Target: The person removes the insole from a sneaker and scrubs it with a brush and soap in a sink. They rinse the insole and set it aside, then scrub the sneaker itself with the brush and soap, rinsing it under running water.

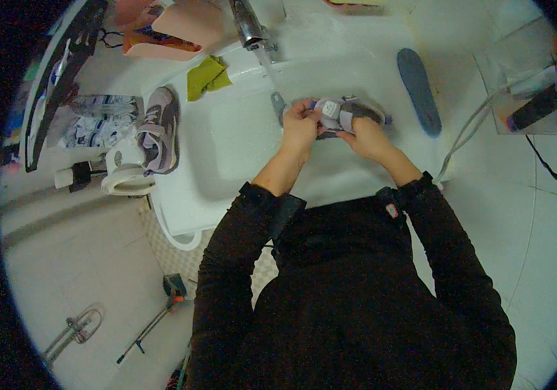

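Over the basin of a white sink [220, 141] is a grey-lilac sneaker [346, 120] with a white label on its tongue. My left hand [302, 123] pinches the tongue end beside that label. My right hand [370, 138] grips the shoe near a strap, its fingers partly hidden against the upper. Just left of my left hand lies a grey handle [277, 103], perhaps of a brush; its other end is hidden. Water runs from the chrome faucet [248, 27] behind the shoe. A grey-blue insole [419, 91] lies on the sink's right ledge.
The matching sneaker [158, 131] stands on the left rim, near a yellow-green cloth [206, 79]. A pink container [176, 34] sits at the back left. A hose [468, 127] runs along the right side. A long-handled tool [152, 321] is low at left.
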`<state>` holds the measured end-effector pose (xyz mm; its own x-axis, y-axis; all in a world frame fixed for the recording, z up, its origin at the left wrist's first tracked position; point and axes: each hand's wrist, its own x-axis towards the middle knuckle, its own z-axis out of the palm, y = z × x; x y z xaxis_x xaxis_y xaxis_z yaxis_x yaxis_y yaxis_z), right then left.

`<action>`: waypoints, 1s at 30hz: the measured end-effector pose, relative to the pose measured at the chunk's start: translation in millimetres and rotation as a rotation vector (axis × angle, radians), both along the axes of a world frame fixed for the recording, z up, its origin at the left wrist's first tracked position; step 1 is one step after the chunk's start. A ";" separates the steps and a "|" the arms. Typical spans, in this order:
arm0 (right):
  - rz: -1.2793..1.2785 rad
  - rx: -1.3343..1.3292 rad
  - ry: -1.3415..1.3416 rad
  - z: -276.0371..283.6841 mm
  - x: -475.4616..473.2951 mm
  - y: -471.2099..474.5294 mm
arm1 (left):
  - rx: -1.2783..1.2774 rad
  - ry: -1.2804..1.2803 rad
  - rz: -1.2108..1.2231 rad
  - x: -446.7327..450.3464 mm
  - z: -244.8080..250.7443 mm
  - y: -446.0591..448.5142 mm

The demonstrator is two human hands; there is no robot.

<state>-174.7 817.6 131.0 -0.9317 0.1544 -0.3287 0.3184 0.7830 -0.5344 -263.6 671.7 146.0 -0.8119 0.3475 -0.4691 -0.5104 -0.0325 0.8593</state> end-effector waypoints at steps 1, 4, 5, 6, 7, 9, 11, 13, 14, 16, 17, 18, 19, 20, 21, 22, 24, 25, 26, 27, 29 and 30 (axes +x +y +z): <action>-0.018 0.043 0.055 -7.3 -2.3 3.3 | 0.031 0.039 -0.016 -1.6 -2.7 -1.1; 0.020 0.007 0.179 -26.8 -8.4 11.2 | 0.045 0.167 0.036 -10.7 -6.1 -10.4; 0.026 -0.012 0.156 -33.1 -11.4 12.6 | 0.025 0.187 0.042 -15.3 -8.1 -15.4; 0.018 -0.065 0.206 -37.3 -14.1 13.4 | -0.003 0.207 0.071 -18.7 -10.0 -21.1; -0.014 -0.101 0.197 -41.6 -17.8 12.5 | -0.034 0.229 0.098 -22.7 -12.2 -26.9; -0.073 -0.233 0.148 -44.9 -26.5 9.9 | 0.033 0.227 0.174 -31.3 -16.7 -38.1; -0.109 -0.435 0.115 -44.6 -36.3 6.9 | 0.016 0.239 0.213 -38.9 -23.2 -48.0; -0.207 -0.416 0.045 -44.8 -47.3 -1.4 | -0.070 0.267 0.220 -44.4 -37.8 -57.2; -0.240 -0.421 0.036 -44.9 -50.7 -4.2 | -0.193 0.268 0.163 -47.0 -48.7 -61.9; -0.285 -0.441 0.011 -46.6 -54.4 -8.2 | -0.394 0.330 0.056 -49.9 -81.7 -72.0; -0.328 -0.447 -0.021 -47.1 -55.8 -9.6 | -0.520 0.371 -0.018 -51.3 -102.3 -77.5; -0.336 -0.484 -0.002 -49.6 -55.2 -9.7 | -0.613 0.463 -0.074 -50.2 -129.4 -80.8; -0.367 -0.509 -0.005 -50.6 -54.9 -9.2 | -0.696 0.557 -0.134 -51.3 -154.4 -83.7; -0.414 -0.531 -0.028 -53.2 -53.5 -7.9 | -0.723 0.350 -0.128 -52.2 -179.9 -84.8; -0.384 -0.491 -0.020 -54.4 -52.7 -5.8 | -0.738 0.417 -0.230 -53.5 -201.9 -85.9; -0.369 -0.449 -0.031 -56.0 -51.7 -3.5 | -0.736 0.496 -0.349 -54.8 -219.0 -86.2; -0.302 -0.343 -0.010 -58.0 -49.0 1.6 | -0.684 0.495 -0.469 -55.6 -235.1 -77.7; -0.250 -0.279 0.025 -59.0 -47.4 3.7 | -0.637 0.417 -0.469 -55.3 -234.9 -70.7; -0.199 -0.208 0.063 -59.3 -45.5 5.6 | -0.576 0.316 -0.425 -53.1 -229.1 -64.7; -0.192 -0.126 0.107 -60.3 -44.1 6.4 | -0.519 0.159 -0.353 -51.2 -219.6 -57.0; -0.191 0.052 0.147 -61.3 -41.0 5.9 | -0.354 -0.196 -0.138 -41.3 -194.1 -46.6; -0.213 0.065 0.176 -61.6 -39.8 4.6 | -0.379 -0.171 -0.102 -39.4 -181.0 -43.8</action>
<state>-214.5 822.2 69.4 -0.9180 0.3680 -0.1480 0.3860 0.7430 -0.5468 -303.0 628.0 -35.0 -0.6814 0.1992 -0.7043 -0.6310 0.3276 0.7032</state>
